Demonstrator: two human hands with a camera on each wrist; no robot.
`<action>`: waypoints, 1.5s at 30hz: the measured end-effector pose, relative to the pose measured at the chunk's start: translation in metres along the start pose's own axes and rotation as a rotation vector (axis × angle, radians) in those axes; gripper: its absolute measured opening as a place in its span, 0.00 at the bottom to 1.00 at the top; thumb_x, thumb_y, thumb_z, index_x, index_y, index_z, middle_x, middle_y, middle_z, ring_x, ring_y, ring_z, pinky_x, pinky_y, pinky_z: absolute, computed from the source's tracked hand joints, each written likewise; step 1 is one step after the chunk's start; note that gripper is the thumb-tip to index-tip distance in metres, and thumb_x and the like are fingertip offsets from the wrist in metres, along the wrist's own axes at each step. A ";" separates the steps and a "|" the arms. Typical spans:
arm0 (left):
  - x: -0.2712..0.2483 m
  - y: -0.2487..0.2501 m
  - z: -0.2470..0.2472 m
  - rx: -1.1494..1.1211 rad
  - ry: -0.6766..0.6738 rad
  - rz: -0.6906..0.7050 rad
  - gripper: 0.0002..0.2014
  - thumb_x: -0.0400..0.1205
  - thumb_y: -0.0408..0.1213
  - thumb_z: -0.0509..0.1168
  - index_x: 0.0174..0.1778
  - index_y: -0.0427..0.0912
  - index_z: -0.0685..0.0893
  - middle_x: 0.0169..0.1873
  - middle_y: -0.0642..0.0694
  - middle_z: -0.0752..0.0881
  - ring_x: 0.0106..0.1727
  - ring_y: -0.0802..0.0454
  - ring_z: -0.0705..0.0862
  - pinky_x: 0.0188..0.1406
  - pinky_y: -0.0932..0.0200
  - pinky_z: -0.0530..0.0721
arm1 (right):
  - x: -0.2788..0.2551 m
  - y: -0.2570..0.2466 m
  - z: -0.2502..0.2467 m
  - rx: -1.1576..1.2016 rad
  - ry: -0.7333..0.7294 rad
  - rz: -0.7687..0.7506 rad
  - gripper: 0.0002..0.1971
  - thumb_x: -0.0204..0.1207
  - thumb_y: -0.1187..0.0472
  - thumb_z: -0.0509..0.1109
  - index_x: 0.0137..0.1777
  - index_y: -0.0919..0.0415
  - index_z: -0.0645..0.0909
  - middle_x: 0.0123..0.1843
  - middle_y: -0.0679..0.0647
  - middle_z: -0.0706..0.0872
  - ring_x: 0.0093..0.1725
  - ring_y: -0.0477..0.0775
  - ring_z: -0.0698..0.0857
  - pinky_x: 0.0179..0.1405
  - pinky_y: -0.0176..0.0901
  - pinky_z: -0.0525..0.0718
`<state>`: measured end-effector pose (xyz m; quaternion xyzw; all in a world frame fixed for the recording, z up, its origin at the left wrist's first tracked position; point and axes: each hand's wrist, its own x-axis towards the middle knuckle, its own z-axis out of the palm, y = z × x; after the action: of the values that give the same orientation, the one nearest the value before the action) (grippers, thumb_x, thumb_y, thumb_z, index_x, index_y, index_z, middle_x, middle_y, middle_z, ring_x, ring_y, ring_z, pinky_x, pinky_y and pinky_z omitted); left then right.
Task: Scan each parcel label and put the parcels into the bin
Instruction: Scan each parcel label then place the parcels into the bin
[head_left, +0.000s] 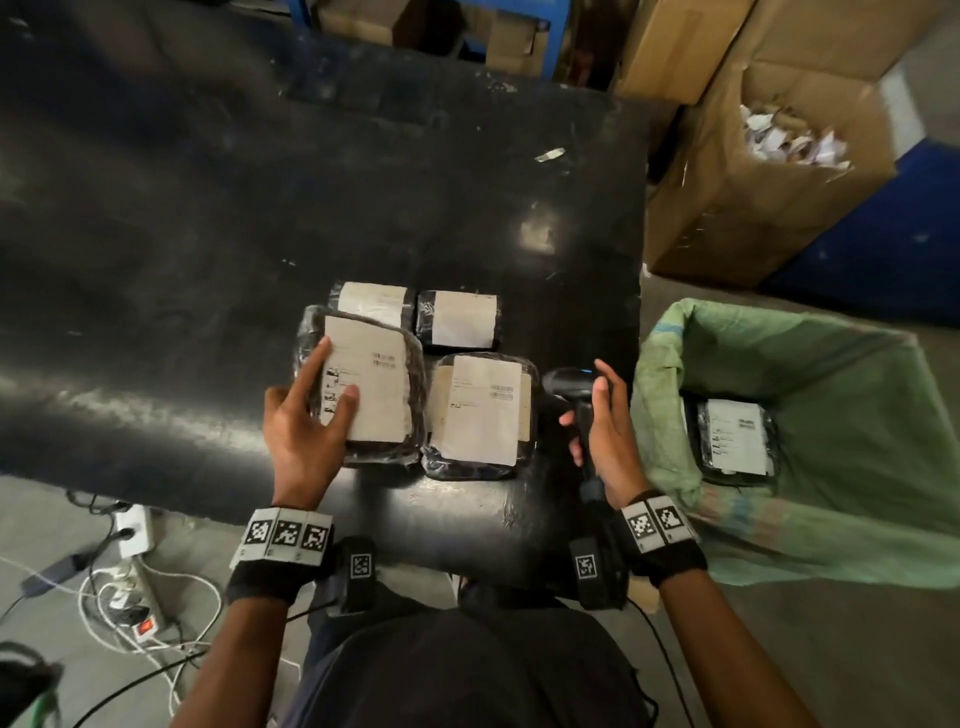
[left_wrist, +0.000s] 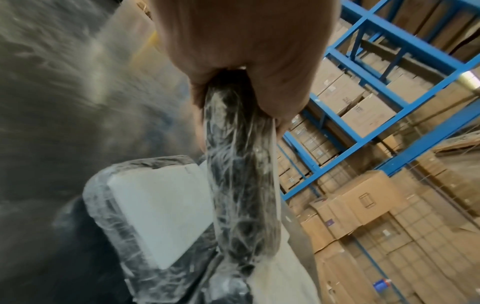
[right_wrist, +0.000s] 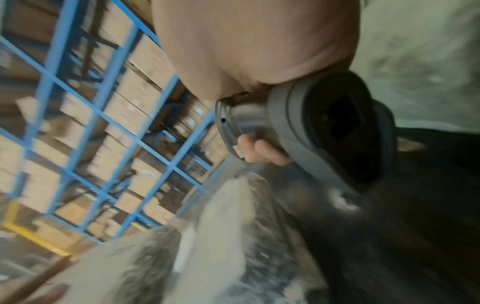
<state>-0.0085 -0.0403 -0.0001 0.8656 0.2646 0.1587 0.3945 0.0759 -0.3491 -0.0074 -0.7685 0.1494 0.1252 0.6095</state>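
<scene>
Several black plastic-wrapped parcels with white labels lie on the dark table (head_left: 208, 234). My left hand (head_left: 306, 415) grips the near-left parcel (head_left: 374, 384) by its left edge, thumb and forefinger on the label, and tilts it up; in the left wrist view its wrapped edge (left_wrist: 241, 174) runs from my palm. A second parcel (head_left: 483, 415) lies to its right, two more (head_left: 457, 319) behind. My right hand (head_left: 602, 431) holds a black handheld scanner (head_left: 571, 389) by the handle, head (right_wrist: 337, 127) over the table's right edge. One parcel (head_left: 737, 436) lies in the green sack-lined bin (head_left: 857, 364).
An open cardboard box (head_left: 769, 171) of torn paper stands beyond the bin, with more boxes behind it. A small scrap (head_left: 549, 155) lies on the far table. Cables and a power strip (head_left: 135, 571) lie on the floor at the left. Blue racking (left_wrist: 376, 61) holds cartons.
</scene>
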 end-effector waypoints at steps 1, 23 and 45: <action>-0.002 0.008 0.001 -0.013 0.042 0.021 0.31 0.82 0.42 0.72 0.81 0.61 0.72 0.55 0.38 0.76 0.50 0.51 0.74 0.56 0.57 0.74 | -0.005 -0.013 -0.002 0.037 -0.023 -0.028 0.20 0.86 0.40 0.51 0.78 0.35 0.65 0.43 0.64 0.86 0.26 0.54 0.80 0.18 0.40 0.75; -0.018 0.106 0.076 -0.370 0.191 0.234 0.31 0.81 0.36 0.74 0.80 0.50 0.74 0.62 0.31 0.75 0.62 0.36 0.82 0.65 0.70 0.79 | -0.086 -0.133 -0.035 0.468 -0.325 -0.308 0.28 0.81 0.39 0.52 0.78 0.47 0.66 0.47 0.70 0.82 0.24 0.48 0.80 0.18 0.39 0.76; -0.029 0.085 0.069 -0.290 0.216 0.180 0.31 0.81 0.39 0.74 0.81 0.54 0.75 0.57 0.41 0.73 0.57 0.49 0.79 0.62 0.65 0.81 | 0.018 0.036 0.001 0.005 -0.024 0.178 0.17 0.88 0.46 0.53 0.74 0.44 0.59 0.48 0.58 0.84 0.34 0.54 0.85 0.33 0.45 0.85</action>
<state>0.0300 -0.1455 0.0191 0.7978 0.2014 0.3216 0.4685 0.0791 -0.3569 -0.0466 -0.7491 0.2100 0.1878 0.5995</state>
